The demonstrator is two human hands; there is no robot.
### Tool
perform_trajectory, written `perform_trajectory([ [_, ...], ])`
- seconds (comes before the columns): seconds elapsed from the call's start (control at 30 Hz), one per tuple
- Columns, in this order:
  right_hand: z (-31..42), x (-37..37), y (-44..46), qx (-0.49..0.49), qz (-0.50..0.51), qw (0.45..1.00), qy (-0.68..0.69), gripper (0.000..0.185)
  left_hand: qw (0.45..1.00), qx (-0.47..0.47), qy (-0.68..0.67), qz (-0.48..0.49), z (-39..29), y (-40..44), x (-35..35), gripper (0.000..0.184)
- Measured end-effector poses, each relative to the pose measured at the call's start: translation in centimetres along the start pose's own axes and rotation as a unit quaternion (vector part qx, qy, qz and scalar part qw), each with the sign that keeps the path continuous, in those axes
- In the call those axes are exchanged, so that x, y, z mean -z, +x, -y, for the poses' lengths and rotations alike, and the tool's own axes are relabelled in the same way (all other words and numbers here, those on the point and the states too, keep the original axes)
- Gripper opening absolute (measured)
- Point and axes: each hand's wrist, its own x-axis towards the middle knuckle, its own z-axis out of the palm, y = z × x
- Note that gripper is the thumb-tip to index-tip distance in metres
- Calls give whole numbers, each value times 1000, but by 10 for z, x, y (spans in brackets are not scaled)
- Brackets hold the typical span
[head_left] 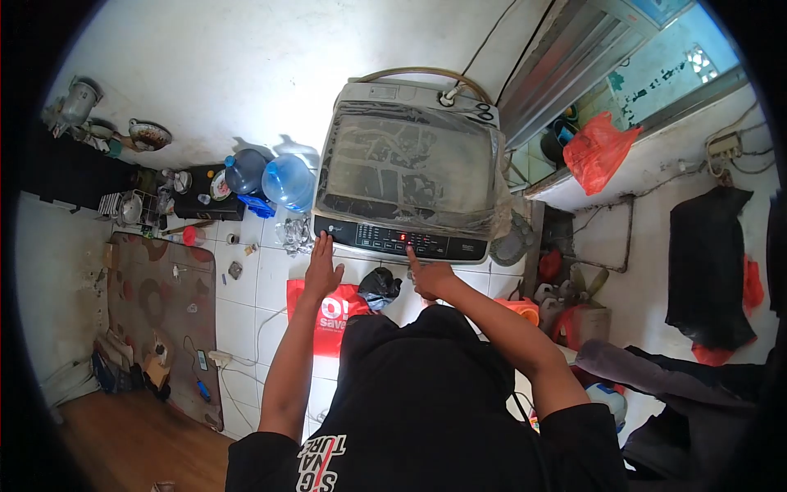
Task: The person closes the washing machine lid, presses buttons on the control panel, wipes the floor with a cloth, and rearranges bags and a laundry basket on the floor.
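Note:
A top-loading washing machine [410, 160] stands against the wall in front of me, its lid down under a wrinkled, dusty plastic cover. On its dark control panel [377, 238] a small red digit is lit. My right hand [431, 280] points at the panel, its index fingertip at the buttons just below the digit and the other fingers curled in, holding nothing. At the panel's left end my left hand [324, 269] rests with straight fingers against the machine's front edge, also empty.
Two blue water jugs [287, 182] stand left of the machine. A red shopping bag [316, 316] and a black plastic bag [379, 287] lie on the tiles before me. A patterned mat [164, 312] lies left; a red plastic bag [601, 152] hangs right.

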Motion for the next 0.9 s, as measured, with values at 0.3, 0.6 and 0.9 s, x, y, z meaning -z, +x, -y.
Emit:
perform_trajectory([
  [0.3,20,24,-7,43,-97,994,-37,90,999,-9,31,-26,-8,2,-2,77],
  [0.6,17,17,-2,69,-120,989,-53,88,988,-142,0,-67,-64,14,6,59],
  [0.9,13,11,4,90,-137,984,-64,88,992,-75,6,-101,-74,-1,-8,69],
])
